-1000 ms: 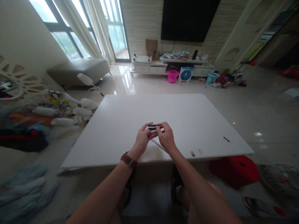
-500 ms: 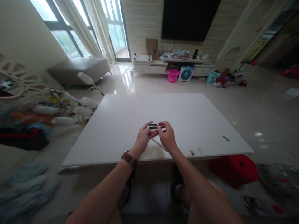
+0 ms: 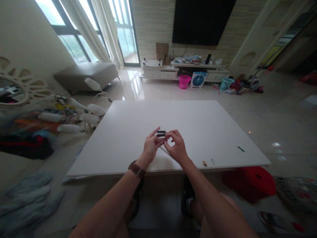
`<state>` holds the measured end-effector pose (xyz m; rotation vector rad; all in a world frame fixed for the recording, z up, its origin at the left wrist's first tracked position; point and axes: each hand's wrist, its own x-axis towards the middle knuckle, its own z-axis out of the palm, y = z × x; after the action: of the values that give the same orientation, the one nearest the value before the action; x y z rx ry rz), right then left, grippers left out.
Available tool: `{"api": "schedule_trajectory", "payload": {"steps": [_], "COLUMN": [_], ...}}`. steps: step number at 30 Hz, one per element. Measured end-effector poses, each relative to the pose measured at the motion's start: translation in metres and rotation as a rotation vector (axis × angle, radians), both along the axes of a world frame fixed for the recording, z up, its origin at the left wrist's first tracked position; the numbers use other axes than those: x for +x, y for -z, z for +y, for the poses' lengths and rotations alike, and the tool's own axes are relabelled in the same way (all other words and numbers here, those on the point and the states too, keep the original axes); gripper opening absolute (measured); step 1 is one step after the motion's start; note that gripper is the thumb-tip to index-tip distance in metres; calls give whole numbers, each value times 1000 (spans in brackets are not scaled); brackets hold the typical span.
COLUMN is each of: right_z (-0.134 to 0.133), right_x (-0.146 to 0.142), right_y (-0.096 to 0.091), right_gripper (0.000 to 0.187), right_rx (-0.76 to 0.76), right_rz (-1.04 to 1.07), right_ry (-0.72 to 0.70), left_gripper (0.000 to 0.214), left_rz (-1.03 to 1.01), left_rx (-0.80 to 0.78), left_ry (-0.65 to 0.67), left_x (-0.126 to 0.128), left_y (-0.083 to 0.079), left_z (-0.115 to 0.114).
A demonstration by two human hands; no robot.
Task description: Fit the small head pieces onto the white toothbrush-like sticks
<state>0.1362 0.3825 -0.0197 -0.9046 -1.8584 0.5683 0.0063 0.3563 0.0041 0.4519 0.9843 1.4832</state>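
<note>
Loosely curled right hand (image 3: 178, 147).

In your left hand (image 3: 150, 148): small piece (image 3: 161, 135), black bars, pale band between. Under both hands: table (image 3: 128, 132), white. Rightward of your right hand (image 3: 178, 149): strip (image 3: 241, 149), dark green. Beyond: basket (image 3: 183, 82), pink.

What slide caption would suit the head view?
Left hand holds a small black-striped object, right hand close, above a white rectangular table.
</note>
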Motion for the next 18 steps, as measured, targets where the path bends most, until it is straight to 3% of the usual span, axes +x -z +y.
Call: {"api": "schedule_trajectory", "payload": {"steps": [18], "right_z": [2], "right_x": [-2], "right_y": [1], "right_gripper": [15], "right_rx": [20], "right_rz": [-80], "right_ry": [0], "left_gripper": [65], "left_rz": [45], "left_rx": [8], "left_ry": [-17], "left_x": [-2], "left_y": [4], "left_z": [3]}}
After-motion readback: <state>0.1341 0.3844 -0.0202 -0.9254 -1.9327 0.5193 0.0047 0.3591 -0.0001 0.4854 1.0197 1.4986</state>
